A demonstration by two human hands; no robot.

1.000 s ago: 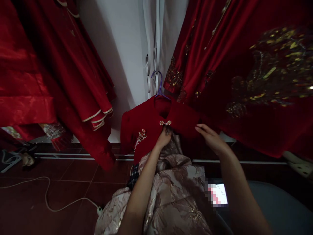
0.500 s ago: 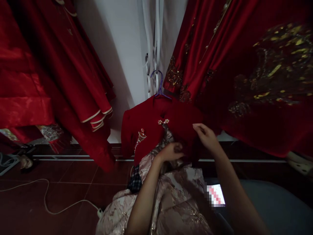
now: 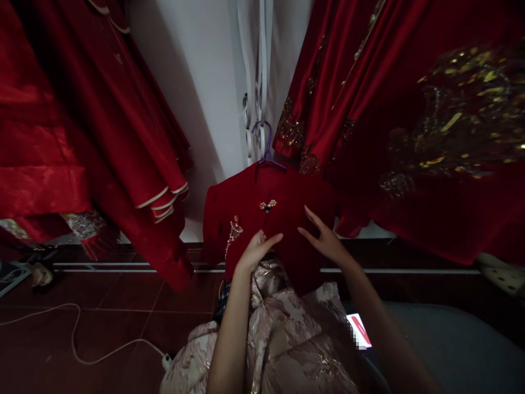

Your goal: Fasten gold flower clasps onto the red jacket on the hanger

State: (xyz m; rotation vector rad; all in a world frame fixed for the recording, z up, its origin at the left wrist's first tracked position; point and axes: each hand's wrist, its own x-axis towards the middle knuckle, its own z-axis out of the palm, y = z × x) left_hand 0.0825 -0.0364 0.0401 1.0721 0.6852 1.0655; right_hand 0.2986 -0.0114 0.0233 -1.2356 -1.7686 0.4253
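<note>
In front of me a red jacket (image 3: pixel 287 197) hangs on a purple hanger (image 3: pixel 268 156). A beaded clasp (image 3: pixel 268 205) sits at its front opening, and a jewelled brooch (image 3: pixel 234 230) with a beaded strand is on its left side as I see it. My left hand (image 3: pixel 257 251) lies at the lower front of the jacket, its thumb stretched away from the fingers, which are partly hidden. Over the jacket's right side my right hand (image 3: pixel 324 239) has its fingers spread, holding nothing. Below, a pinkish brocade garment (image 3: pixel 295 339) with metallic sheen fills the space between my forearms.
Red garments (image 3: pixel 151 137) hang on the left, and red garments with gold sequins (image 3: pixel 459 126) on the right. White rails (image 3: pixel 123 267) run low along the wall. A white cable (image 3: pixel 77 334) crosses the tiled floor. A lit phone (image 3: pixel 359 330) lies by my right forearm.
My left hand has moved left and slightly up, and my right hand left and down, fingers spreading. The brocade has dropped from the jacket's front, uncovering it below the clasp.
</note>
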